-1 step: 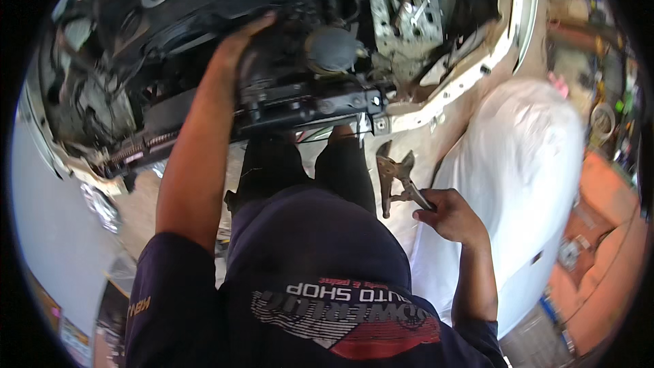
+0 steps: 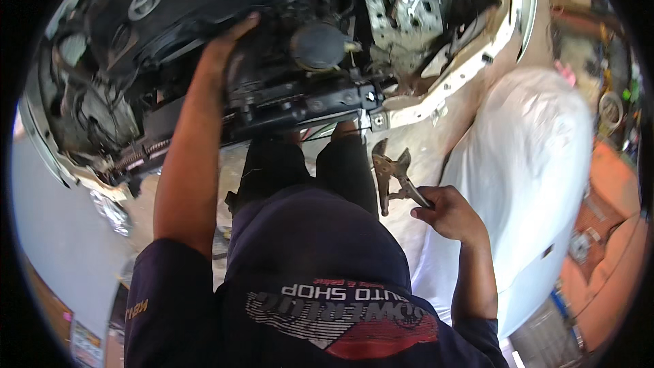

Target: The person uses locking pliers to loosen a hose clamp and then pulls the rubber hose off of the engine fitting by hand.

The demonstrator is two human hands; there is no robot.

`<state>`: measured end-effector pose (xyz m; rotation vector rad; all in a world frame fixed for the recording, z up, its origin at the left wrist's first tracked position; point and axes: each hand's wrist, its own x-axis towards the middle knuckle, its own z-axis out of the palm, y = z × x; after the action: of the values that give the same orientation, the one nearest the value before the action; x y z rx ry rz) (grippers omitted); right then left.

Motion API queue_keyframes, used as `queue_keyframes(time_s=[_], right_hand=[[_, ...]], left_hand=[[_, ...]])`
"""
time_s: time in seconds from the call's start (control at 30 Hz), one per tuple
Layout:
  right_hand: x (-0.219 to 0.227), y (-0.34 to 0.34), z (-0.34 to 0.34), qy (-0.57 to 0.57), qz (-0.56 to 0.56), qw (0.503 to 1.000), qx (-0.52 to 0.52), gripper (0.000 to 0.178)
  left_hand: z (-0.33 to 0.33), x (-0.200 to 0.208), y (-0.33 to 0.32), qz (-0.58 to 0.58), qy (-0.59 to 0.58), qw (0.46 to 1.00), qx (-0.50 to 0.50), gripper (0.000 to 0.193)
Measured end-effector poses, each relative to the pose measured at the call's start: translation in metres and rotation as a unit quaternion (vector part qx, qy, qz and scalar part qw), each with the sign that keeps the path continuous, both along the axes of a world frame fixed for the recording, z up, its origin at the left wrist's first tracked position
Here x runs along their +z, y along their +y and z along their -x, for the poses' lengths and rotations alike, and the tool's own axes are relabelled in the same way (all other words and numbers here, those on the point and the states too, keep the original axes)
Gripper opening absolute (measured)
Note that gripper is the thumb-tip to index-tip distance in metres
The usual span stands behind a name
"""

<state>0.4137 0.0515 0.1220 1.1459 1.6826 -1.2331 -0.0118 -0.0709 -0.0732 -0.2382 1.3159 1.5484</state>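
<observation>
My right hand [image 2: 448, 215] is closed round one handle of a worn pair of locking pliers [image 2: 390, 172]. The wide jaws stand apart with nothing between them, in front of the car's front crossmember [image 2: 293, 110]. Over that black bar reaches my left arm, and my left hand [image 2: 235, 33] is down in the engine bay by the front edge of the black engine cover [image 2: 197, 10]. Part of that hand shows lit against the dark parts; its other fingers are hidden. A round, dark grey cap-like part [image 2: 319, 46] lies to the right of it.
A perforated metal tray [image 2: 381, 17] with loose tools on it sits at the bay's right. The pale body frame [image 2: 443, 95] curves round the front. A white-covered bulky shape [image 2: 524, 184] stands close to my right arm, with an orange piece [image 2: 599, 211] beyond.
The engine bay has shifted slightly left in the view, as my head has turned a little. Both hands keep nearly the same pose, the right one still on the pliers.
</observation>
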Motion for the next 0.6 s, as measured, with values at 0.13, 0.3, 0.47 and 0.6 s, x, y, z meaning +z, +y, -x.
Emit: queue_keyframes(time_s=[0.13, 0.3, 0.47, 0.6], right_hand=[[-0.053, -0.006, -0.028, 0.038, 0.029, 0.999, -0.025, 0.024], [-0.118, -0.015, -0.054, 0.065, 0.088, 0.992, -0.056, 0.022], [-0.172, -0.026, -0.071, 0.074, 0.150, 0.985, -0.036, 0.028], [-0.194, -0.019, -0.087, 0.083, 0.203, 0.976, -0.013, 0.033]], left_hand=[[0.001, 0.026, 0.006, 0.108, 0.219, 0.968, -0.065, 0.061], [0.009, 0.052, 0.003, 0.192, 0.126, 0.964, -0.135, 0.059], [-0.002, 0.086, 0.026, 0.302, 0.115, 0.922, -0.213, 0.056], [0.007, 0.069, 0.026, 0.347, 0.083, 0.908, -0.218, 0.056]])
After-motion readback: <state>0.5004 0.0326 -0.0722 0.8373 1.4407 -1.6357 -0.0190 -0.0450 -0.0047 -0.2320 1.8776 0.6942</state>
